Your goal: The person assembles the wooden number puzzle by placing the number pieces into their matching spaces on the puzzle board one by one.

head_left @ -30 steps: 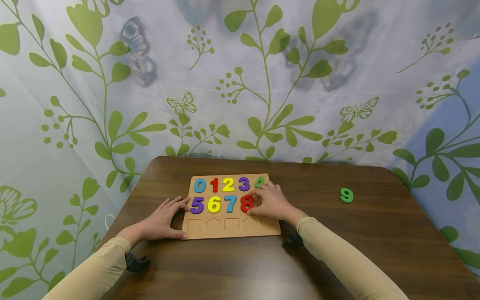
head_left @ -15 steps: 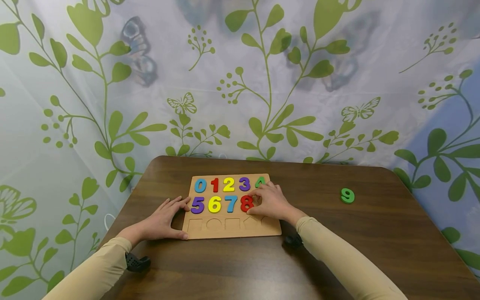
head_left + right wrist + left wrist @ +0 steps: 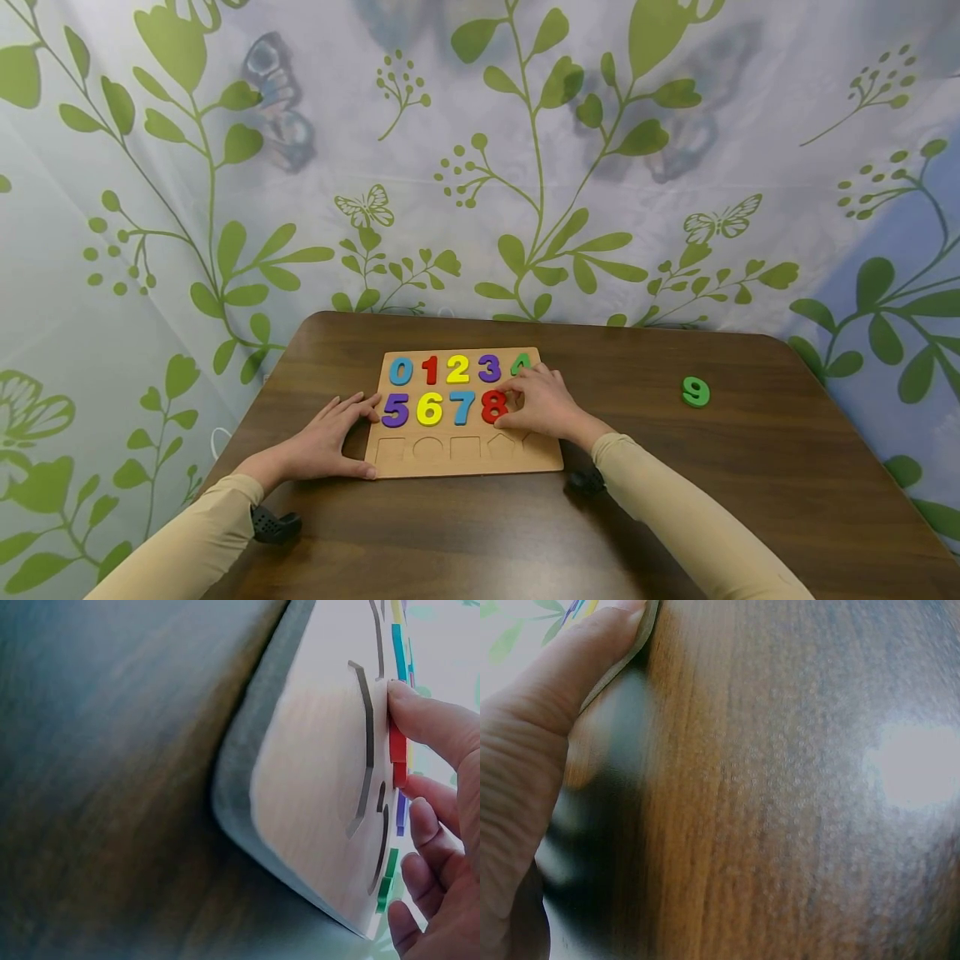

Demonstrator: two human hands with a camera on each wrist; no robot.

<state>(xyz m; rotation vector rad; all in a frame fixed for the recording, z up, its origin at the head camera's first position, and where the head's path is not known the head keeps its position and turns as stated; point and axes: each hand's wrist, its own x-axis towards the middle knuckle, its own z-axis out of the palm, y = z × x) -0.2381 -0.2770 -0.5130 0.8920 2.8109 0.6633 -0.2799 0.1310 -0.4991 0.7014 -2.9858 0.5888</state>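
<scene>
A wooden number puzzle board (image 3: 423, 467) lies on the table. My right hand (image 3: 546, 406) pinches the red number 8 (image 3: 491, 407) between thumb and index finger, at the right of the second row. In the right wrist view, the red 8 (image 3: 397, 742) stands a little proud of the board, its other fingers loosely bent beside it. My left hand (image 3: 321, 444) rests against the board's left side, thumb at the front-left corner and fingertips near the purple 5 (image 3: 395, 410). The green 4 (image 3: 519, 364) is partly behind my right hand.
On the board sit the 0 (image 3: 401, 372), 1, 2, 3, 6 and 7 (image 3: 462, 407). Shallow shape recesses line its front row. A green number 9 (image 3: 695, 392) lies apart on the brown table (image 3: 637, 367) to the right. A patterned curtain hangs behind.
Both hands keep their places, the right one on the red 8 and the left at the board's side. The view has shifted very slightly.
</scene>
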